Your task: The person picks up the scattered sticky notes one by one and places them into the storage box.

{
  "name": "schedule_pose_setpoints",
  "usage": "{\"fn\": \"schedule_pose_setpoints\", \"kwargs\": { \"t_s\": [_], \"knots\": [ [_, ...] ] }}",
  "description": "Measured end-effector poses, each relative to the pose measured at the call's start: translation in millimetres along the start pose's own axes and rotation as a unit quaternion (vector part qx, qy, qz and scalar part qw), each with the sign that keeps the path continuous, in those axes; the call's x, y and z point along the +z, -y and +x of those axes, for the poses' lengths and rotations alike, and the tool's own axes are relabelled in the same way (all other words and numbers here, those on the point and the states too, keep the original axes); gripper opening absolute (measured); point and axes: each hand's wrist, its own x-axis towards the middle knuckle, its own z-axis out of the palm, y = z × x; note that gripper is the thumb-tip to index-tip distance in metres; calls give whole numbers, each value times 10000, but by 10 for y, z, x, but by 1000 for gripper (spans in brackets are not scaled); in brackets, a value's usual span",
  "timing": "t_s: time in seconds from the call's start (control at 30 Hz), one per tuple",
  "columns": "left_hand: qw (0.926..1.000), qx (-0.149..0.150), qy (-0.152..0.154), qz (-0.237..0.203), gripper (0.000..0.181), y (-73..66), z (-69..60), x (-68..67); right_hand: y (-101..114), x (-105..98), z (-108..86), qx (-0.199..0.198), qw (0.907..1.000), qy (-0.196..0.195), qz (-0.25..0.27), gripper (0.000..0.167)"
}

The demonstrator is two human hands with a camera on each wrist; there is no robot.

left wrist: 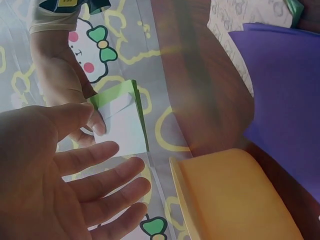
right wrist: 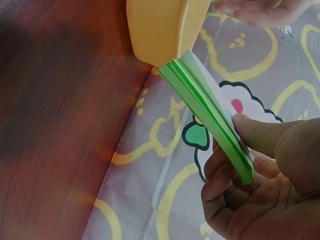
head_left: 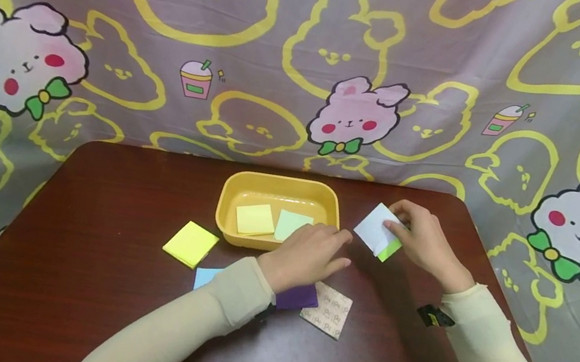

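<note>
Right hand point(head_left: 424, 236) pinching a green-and-white sticky-note pad point(head_left: 373, 228) right of centre, left hand point(head_left: 307, 254) mid-frame, loosely spread, sleeve point(head_left: 237, 295) partly hiding blue pad point(head_left: 205, 276) and purple pad point(head_left: 300, 298).

Paper stacks point(head_left: 255, 219) inside tray point(head_left: 281, 196)

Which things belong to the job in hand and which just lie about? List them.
In the job, it seems:
right hand, holding the green-white pad
left hand, empty
tray, with a pale yellow pad and pale green pad inside

Lying about, perhaps for later:
bright yellow pad
blue pad
purple pad
patterned pad
</note>
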Motion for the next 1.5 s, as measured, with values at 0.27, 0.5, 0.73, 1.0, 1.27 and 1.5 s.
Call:
{"fn": "schedule_pose_setpoints", "kwargs": {
  "t_s": [0.27, 0.5, 0.73, 1.0, 1.27, 1.5],
  "knots": [
    [9998, -110, -14, -145, 39, 69, -27, -15, 39, 10, 22, -164, 9998, -113, -15, 16],
    [9997, -198, 28, -138, 41, 125, -45, -26, 96, 21, 38, -217, 9997, -114, 5, 16],
    [9994, -320, 29, -136, 40, 189, -63, -26, 147, 57, 78, -269, 9995, -142, 23, 16],
    [9982, -519, 107, -292, 43, 272, -101, -44, 171, 122, 113, -329, 9993, -146, 97, 16],
    [9979, -621, -14, -186, 42, 380, -156, -70, 206, 197, 134, -386, 9991, -73, 164, 16],
    [9971, -711, -41, -277, 41, 461, -185, -92, 250, 229, 159, -410, 9989, -33, 228, 15]
  ]
}}
